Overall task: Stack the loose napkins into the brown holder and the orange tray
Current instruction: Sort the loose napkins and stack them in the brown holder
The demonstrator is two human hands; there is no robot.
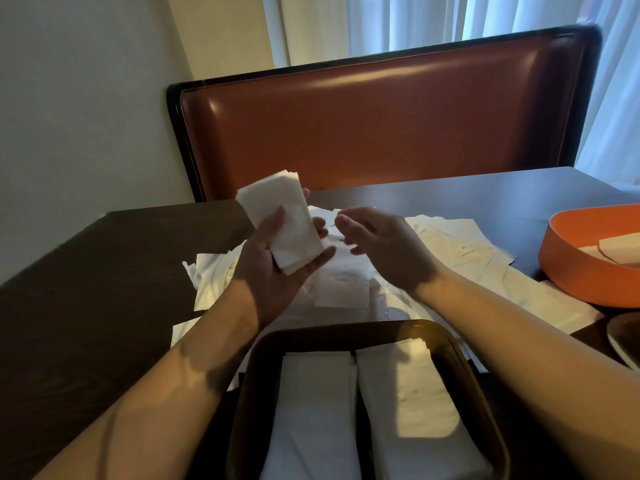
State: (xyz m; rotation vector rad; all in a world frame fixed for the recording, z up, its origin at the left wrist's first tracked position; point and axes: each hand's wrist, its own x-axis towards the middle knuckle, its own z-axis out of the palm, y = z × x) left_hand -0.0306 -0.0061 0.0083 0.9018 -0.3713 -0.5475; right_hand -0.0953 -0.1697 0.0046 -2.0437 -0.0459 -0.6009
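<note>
My left hand holds a small stack of folded white napkins upright above the table. My right hand hovers just to its right, fingers apart and curled, holding nothing. Loose white napkins lie scattered on the dark table behind and below both hands. The brown holder sits nearest me, with two neat rows of folded napkins inside. At the right edge stands the orange tray, with a few napkins in it.
The dark wooden table extends to the left. A brown leather bench back rises behind the table, with curtains beyond. A round dish's rim shows at the far right, below the orange tray.
</note>
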